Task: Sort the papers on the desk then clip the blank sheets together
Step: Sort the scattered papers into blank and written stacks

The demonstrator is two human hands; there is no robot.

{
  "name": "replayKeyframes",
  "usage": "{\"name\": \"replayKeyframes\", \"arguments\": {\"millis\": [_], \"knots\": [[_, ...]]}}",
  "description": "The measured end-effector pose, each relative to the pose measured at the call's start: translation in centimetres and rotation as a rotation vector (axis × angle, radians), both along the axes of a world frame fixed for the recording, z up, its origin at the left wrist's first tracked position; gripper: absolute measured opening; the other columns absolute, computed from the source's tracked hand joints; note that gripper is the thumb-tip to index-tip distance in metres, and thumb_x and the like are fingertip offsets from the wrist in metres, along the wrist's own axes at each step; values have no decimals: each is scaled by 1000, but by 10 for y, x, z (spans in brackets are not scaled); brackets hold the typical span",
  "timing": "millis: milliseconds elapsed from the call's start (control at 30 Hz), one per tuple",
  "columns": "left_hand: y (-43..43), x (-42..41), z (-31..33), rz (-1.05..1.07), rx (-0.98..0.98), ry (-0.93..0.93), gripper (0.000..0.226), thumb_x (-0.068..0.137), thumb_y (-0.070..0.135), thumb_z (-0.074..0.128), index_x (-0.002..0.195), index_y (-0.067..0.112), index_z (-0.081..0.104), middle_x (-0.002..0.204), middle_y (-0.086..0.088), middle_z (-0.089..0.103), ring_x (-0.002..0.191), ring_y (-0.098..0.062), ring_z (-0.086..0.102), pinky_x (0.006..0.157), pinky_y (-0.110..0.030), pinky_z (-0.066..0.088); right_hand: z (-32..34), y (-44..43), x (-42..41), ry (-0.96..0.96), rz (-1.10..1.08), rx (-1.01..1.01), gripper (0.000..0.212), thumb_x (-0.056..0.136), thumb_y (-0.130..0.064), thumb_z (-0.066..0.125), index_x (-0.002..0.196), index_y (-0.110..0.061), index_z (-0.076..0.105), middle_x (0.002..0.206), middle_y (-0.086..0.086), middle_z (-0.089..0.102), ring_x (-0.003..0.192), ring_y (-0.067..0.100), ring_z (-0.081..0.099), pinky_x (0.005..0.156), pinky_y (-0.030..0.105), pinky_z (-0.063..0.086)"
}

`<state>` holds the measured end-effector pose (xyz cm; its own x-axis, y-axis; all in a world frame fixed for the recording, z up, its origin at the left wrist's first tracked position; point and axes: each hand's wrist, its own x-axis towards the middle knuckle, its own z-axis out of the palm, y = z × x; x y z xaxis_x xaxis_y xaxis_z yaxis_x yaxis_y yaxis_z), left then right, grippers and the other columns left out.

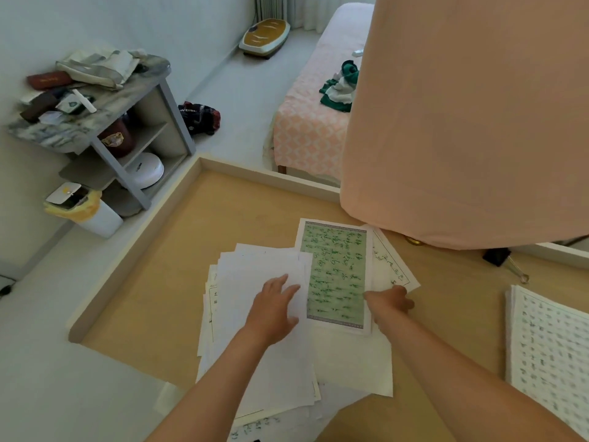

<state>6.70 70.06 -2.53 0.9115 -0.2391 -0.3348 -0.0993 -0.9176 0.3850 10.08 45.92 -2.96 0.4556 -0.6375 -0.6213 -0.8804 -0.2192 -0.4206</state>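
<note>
Loose white paper sheets (271, 339) lie fanned in an untidy pile at the middle of the tan wooden table (143, 298), some blank and some showing lines of writing at their edges. At about 1 o'clock on the pile sits a green printed sheet with rows of dark script (336, 275). A white sheet with a ruled border (392, 266) sticks out from under it towards 2 o'clock.

The left hand (274, 309) lies flat on the top blank sheets, its grip released and the fingers spread. The right hand (390, 303) is at the green sheet's 3 o'clock edge with its fingers curled. Whether its grip has closed on that edge or on the bordered sheet below cannot be told.

The step in hand looks like pulling the written pages away from the blank ones. It would go best if the left palm pins the blank sheets so they do not slide. The right hand can then take the green sheet alone by its edge and carry it towards the stack of written practice sheets (551, 355) at 3 o'clock. The sheets overlap, so lifting a corner before sliding should keep a blank page from being dragged along.

A black binder clip (495, 256) waits at 2 o'clock, just beside the hanging peach cloth (462, 122). It is not needed until the blank sheets are squared up.
</note>
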Motion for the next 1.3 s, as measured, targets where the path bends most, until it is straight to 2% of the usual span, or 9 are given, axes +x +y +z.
{"name": "replayKeyframes", "arguments": {"millis": [167,233,367,600,733,1000,1133,1233,1300], "knots": [[-35,11,-19,-220,100,95,98,80,56,67,156,29,11,164,0,-9,151,-24,-11,123,-44,2,0,6,-1,-52,37,278,33,81,-18,77,106,-4,61,95,6,66,71,20,61,61,28,52],[-40,9,-28,-233,96,102,100,79,58,67,156,30,10,164,0,-12,150,-23,-13,122,-43,-2,2,8,0,-56,85,330,26,80,-25,78,97,-10,66,91,6,70,75,21,65,68,31,56],[-43,3,-38,-240,22,55,96,80,57,65,155,32,12,164,4,-10,150,-20,-13,121,-40,-4,1,11,2,-115,225,336,20,84,-27,73,101,-18,70,92,-2,72,81,19,69,73,32,59],[-33,13,-36,50,-266,25,83,90,45,63,155,18,18,162,1,15,150,-17,10,121,-29,11,22,-6,4,-299,394,51,11,88,-13,67,90,-23,65,88,-7,68,78,15,63,62,26,49],[-30,25,-30,214,-355,104,82,89,39,68,153,14,24,158,-3,27,145,-20,23,119,-34,22,47,-7,1,-484,370,99,21,90,-7,64,96,-27,67,90,-12,69,82,15,67,71,36,59],[-20,55,20,463,-664,237,90,87,47,67,156,18,15,160,-2,22,146,-22,26,116,-41,29,129,11,5,-882,542,51,23,94,-14,60,100,-35,68,83,-13,68,71,15,62,59,35,51],[-5,63,69,445,-894,253,92,74,63,72,147,27,30,147,12,40,139,-16,37,111,-42,36,171,16,12,-1081,369,218,29,95,-4,59,109,-29,62,96,-1,70,85,24,66,70,40,55],[14,63,101,416,-1041,338,48,84,48,70,124,26,54,119,7,68,111,-16,64,91,-33,51,181,19,17,-1083,242,390,41,94,2,57,123,-26,55,110,-5,71,97,8,69,79,25,58],[27,57,109,443,-1047,399,30,90,37,65,113,18,65,101,3,75,96,-19,70,87,-37,55,170,23,16,-963,218,411,48,93,4,56,125,-31,51,110,-8,69,94,3,68,77,24,58]]}}
